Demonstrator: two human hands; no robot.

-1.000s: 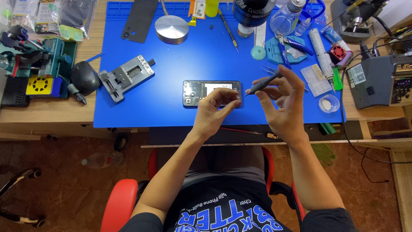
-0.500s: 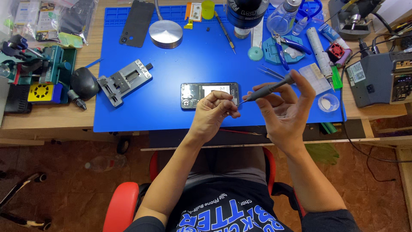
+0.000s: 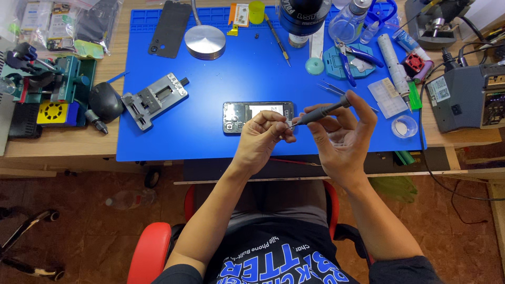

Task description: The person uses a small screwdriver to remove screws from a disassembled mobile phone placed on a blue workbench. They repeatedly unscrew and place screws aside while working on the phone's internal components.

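Observation:
An opened phone [image 3: 247, 114] lies flat in the middle of the blue work mat [image 3: 210, 79]. Just in front of it, my left hand [image 3: 261, 141] pinches a tiny part between thumb and fingers; the part is too small to identify. My right hand [image 3: 342, 138] grips a grey precision screwdriver [image 3: 322, 112], its tip pointing left at my left fingertips. Both hands hover over the mat's front edge, close together.
A metal phone clamp [image 3: 154, 99] and a black back cover [image 3: 169, 28] lie on the mat's left. A round metal lamp base [image 3: 204, 41], tweezers [image 3: 332, 89], blue-handled pliers [image 3: 357, 54] and a bottle [image 3: 351, 21] sit behind. A soldering station [image 3: 465, 97] stands right.
Both hands have stayed together in front of the phone, shifting slightly. The screwdriver tip has come nearer my left fingertips.

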